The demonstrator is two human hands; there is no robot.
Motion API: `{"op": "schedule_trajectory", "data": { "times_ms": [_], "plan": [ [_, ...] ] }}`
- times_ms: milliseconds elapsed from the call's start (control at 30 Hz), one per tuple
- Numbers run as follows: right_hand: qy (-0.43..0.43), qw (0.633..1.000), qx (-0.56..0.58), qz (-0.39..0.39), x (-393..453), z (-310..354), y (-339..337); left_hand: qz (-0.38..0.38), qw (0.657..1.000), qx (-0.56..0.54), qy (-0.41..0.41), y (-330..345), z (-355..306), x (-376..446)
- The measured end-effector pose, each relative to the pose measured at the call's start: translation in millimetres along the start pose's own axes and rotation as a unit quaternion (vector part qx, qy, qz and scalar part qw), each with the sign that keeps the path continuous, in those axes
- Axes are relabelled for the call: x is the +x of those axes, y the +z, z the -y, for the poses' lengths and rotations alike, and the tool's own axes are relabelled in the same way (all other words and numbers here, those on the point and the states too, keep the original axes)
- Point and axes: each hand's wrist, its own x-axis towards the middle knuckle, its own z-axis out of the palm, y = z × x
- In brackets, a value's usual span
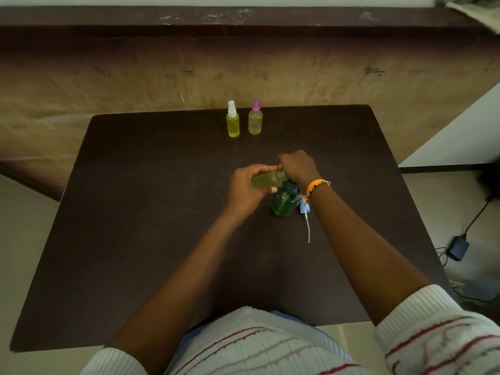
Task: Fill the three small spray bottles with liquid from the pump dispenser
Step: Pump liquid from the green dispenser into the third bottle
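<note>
Fingers of left hand (244,189) grip the third bottle (267,179) at the pump (284,198), right hand (296,165) curled over its head; two capped bottles (233,123) stand filled, blue cap (303,205) unfitted.

Left hand (247,189) holds a tilted spray bottle (267,179) (yellow liquid inside) over the green pump dispenser (284,203).

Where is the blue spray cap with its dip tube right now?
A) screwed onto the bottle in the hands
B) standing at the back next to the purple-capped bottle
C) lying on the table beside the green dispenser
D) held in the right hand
C: the blue spray cap lies on the table just right of the green dispenser, its white tube trailing toward the person, while the hands hold the uncapped bottle.
</note>
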Motion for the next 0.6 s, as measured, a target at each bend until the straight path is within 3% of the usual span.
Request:
{"op": "schedule_trajectory", "data": {
  "times_ms": [367,600],
  "plan": [
    [-0.005,0.998,0.04,-0.048,-3.8,-5.9,4.3,-0.004,1.0,-0.007,-0.012,3.3,7.2,1.5],
    [0.015,1.0,0.002,0.011,-3.1,-0.5,0.0,0.002,1.0,-0.019,-0.005,0.1,0.0,-0.6]
  ]
}}
